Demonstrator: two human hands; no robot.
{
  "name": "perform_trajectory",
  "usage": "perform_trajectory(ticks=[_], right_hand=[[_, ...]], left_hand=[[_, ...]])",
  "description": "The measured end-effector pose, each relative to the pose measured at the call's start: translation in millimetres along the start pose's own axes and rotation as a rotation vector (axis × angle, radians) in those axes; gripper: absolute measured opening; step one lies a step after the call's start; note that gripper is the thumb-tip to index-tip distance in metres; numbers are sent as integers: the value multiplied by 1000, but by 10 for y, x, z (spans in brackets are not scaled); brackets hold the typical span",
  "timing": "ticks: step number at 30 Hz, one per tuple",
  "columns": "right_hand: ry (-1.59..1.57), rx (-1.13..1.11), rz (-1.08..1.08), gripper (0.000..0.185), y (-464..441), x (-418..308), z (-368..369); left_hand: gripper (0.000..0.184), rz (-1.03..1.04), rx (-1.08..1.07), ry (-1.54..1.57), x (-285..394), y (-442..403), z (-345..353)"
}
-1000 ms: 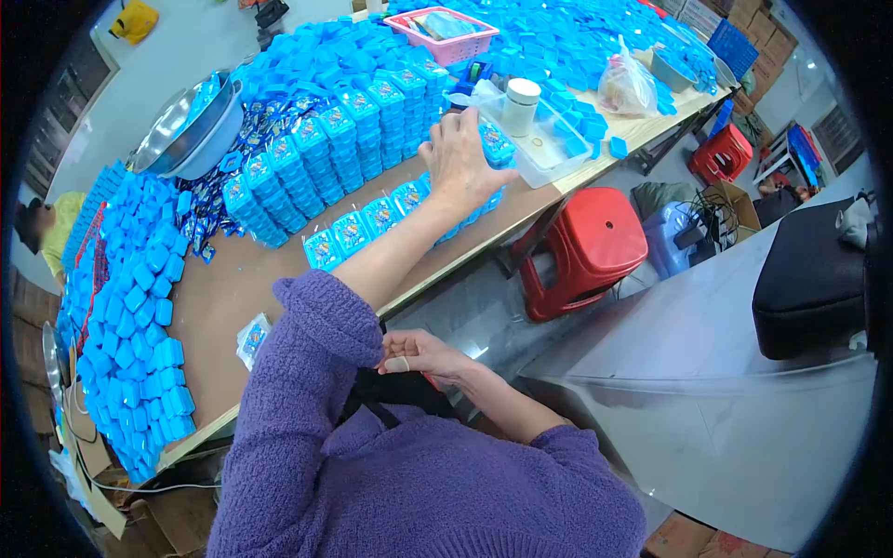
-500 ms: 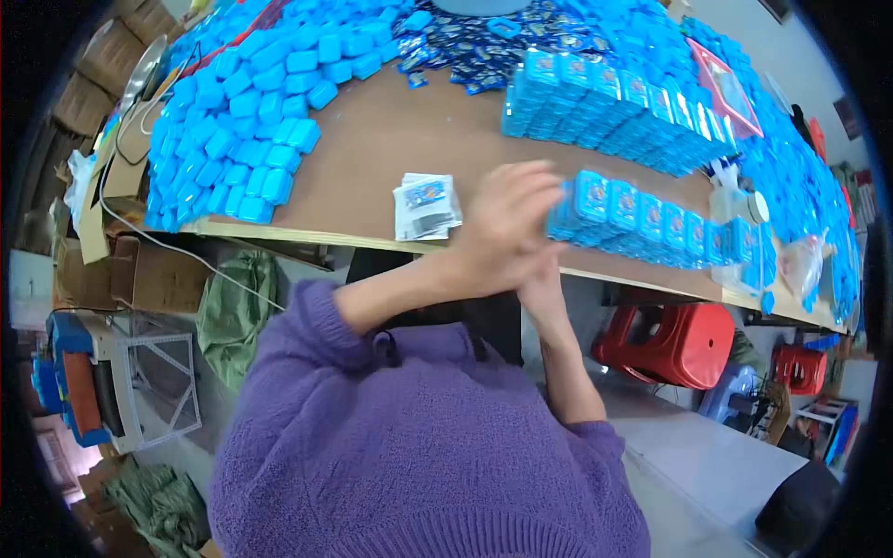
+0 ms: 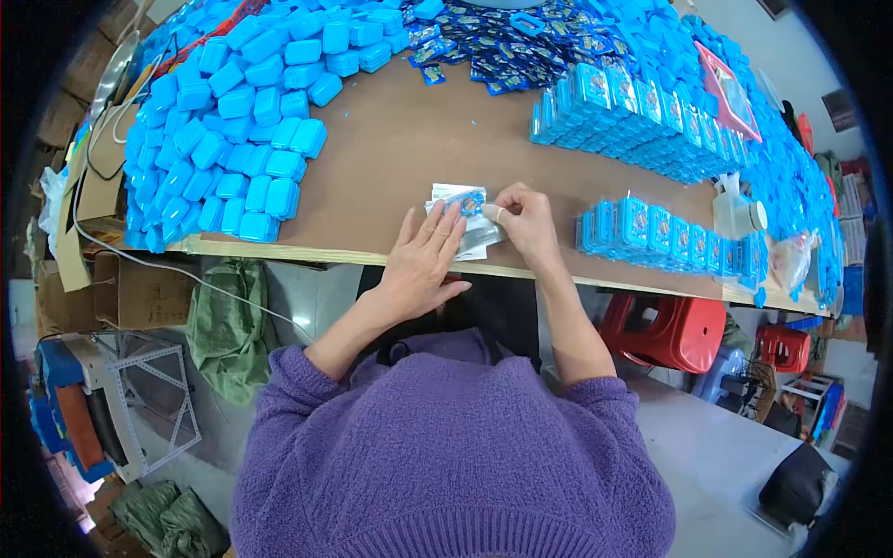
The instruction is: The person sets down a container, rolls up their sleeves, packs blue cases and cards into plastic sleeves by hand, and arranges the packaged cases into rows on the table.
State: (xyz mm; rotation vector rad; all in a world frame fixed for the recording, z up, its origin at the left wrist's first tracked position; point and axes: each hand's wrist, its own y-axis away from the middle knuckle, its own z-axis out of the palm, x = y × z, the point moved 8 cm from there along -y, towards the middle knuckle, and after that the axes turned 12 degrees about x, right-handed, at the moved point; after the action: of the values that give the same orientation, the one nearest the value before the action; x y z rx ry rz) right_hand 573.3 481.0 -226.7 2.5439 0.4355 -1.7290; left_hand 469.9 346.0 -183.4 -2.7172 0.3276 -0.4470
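Note:
On the brown table top lies a small pile of printed sheets [image 3: 473, 252] near the front edge. My left hand [image 3: 420, 263] rests on it with fingers stretched out flat. From the right, my right hand [image 3: 528, 226] pinches the edge of a clear and grey packet [image 3: 486, 230] on the pile; a light band wraps one finger. A blue printed label [image 3: 470, 202] shows between the hands. Right of them stands a row of blue wrapped boxes [image 3: 635, 223], and behind it a taller stack of the same boxes [image 3: 595, 88].
Loose blue boxes [image 3: 265, 107] heap at the left. Dark blue packets [image 3: 512, 46] spread at the back. A pink basket [image 3: 726, 88], a clear bin with a white jar [image 3: 758, 216] and a plastic bag [image 3: 793, 259] stand right. Red stools [image 3: 698, 335] are below the edge.
The view has swung left, from the box row to the sheets. My hands, at first apart and then close together in a blur, now lie at the pile, the right one pinching a packet.

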Motion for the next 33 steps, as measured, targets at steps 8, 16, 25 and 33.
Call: perform_trajectory(ticks=[8,16,25,33], right_hand=[[-271,-51,185,13,-28,-70,-183],[-13,-38,-43,11,41,-197,19],[94,161,-156,10,-26,-215,-302],[-504,-71,144,10,39,-450,-261]], left_hand=[[87,-59,106,78,-57,-15,-63],[85,-33,88,82,-7,-58,-101],[78,-4,-20,12,-43,-19,23],[39,-459,447,527,-408,-294,-367]])
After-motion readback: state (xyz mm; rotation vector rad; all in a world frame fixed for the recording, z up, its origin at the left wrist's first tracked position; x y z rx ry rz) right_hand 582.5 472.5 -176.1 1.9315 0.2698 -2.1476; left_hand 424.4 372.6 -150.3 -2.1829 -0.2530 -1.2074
